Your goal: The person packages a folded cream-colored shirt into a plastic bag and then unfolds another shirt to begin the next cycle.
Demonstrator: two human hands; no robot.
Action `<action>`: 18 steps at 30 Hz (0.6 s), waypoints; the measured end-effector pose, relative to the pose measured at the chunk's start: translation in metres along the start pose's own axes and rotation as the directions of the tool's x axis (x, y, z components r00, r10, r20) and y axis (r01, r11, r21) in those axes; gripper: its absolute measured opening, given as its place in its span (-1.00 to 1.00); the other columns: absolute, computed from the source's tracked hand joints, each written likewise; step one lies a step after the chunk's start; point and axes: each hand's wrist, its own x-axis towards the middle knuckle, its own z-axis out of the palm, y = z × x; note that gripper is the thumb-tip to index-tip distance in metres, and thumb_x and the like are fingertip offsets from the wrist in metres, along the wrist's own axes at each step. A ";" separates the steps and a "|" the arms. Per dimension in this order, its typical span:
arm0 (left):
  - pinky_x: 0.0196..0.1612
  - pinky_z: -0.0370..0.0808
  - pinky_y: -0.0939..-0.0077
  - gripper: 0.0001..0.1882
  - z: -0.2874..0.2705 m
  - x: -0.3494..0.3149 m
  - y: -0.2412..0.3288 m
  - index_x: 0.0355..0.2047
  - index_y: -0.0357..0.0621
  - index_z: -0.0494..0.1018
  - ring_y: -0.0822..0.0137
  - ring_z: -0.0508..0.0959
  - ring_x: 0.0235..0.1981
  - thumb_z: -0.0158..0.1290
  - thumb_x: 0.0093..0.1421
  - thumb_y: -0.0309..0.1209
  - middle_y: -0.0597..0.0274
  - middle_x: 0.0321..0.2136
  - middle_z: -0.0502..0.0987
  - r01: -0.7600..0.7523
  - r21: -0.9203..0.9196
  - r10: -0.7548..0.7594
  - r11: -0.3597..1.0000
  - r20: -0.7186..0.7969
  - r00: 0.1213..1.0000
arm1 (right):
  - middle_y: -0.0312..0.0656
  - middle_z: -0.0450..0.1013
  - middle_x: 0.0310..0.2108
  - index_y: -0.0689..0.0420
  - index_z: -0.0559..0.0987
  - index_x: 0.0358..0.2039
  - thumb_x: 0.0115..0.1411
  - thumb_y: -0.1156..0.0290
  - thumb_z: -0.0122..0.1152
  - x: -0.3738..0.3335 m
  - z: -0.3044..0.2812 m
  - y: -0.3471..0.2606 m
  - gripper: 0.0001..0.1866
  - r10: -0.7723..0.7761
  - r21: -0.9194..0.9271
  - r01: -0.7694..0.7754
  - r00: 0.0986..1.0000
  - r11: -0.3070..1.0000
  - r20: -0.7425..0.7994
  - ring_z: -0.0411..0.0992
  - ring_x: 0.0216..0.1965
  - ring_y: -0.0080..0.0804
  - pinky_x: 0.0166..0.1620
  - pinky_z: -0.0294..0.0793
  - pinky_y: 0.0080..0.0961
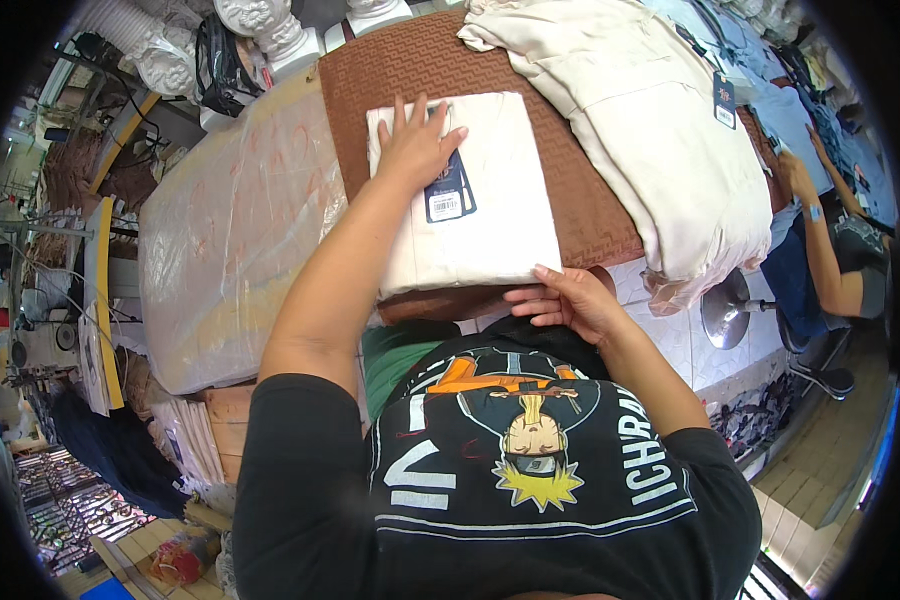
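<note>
A cream garment (pixel 505 190), folded into a neat rectangle, lies on a brown patterned cloth (pixel 580 170) at the table's near edge. My left hand (pixel 415 145) rests flat on its upper left part, fingers spread. Partly under that hand is a dark blue hang tag (pixel 450 190) with a white label at its lower end. My right hand (pixel 575 305) is at the garment's near right corner; its thumb touches the edge, while the other fingers stretch out just below it, apart from the thumb.
More cream garments (pixel 660 140) lie in a loose pile to the right, one with a dark tag (pixel 724 100). On the left is a plastic-wrapped surface (pixel 240 230). White ornate pillars (pixel 270 30) stand behind. At far right another person's arm (pixel 820 240) reaches toward blue garments (pixel 795 120).
</note>
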 end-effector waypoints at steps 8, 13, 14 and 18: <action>0.20 0.15 0.11 -0.43 -0.027 0.000 -0.059 0.10 -0.09 0.35 0.00 0.25 0.19 -0.02 0.18 -0.04 -0.06 0.11 0.33 0.220 -0.179 -0.228 0.959 -0.025 0.973 | 0.02 0.51 -0.24 0.32 0.44 -0.18 0.21 0.18 0.11 -0.016 -0.050 -0.043 -0.60 -0.168 -0.045 0.162 0.934 0.986 -0.316 0.56 -0.26 -0.33 -0.34 0.58 -0.62; -0.01 0.39 0.48 -0.52 -0.031 -0.012 -0.065 -0.03 -0.25 0.46 0.26 0.53 -0.13 0.12 0.13 -0.18 0.07 -0.19 0.57 0.356 -0.428 -0.223 0.831 0.330 0.917 | -0.05 0.51 -0.27 0.25 0.39 -0.08 0.20 0.16 0.12 -0.025 -0.039 -0.039 -0.56 -0.103 -0.001 0.105 0.971 0.994 -0.217 0.54 -0.23 -0.33 -0.25 0.56 -0.55; -0.05 0.40 0.51 -0.56 -0.037 -0.015 -0.062 -0.07 -0.25 0.49 0.39 0.52 -0.17 0.14 0.12 -0.21 0.15 -0.21 0.57 0.385 -0.439 -0.224 0.812 0.374 0.900 | -0.08 0.51 -0.27 0.24 0.40 -0.07 0.20 0.17 0.13 -0.025 -0.033 -0.036 -0.57 -0.128 -0.029 0.125 0.969 0.992 -0.212 0.54 -0.24 -0.34 -0.25 0.56 -0.56; -0.10 0.41 0.52 -0.60 -0.058 -0.033 -0.063 -0.09 -0.20 0.50 0.42 0.53 -0.20 0.15 0.11 -0.24 0.20 -0.20 0.57 0.575 -0.462 -0.243 0.675 0.596 0.765 | -0.17 0.50 -0.22 0.22 0.40 -0.05 0.16 0.23 0.18 -0.019 -0.028 -0.027 -0.58 -0.200 -0.178 0.158 0.947 0.971 -0.253 0.51 -0.23 -0.44 -0.26 0.53 -0.59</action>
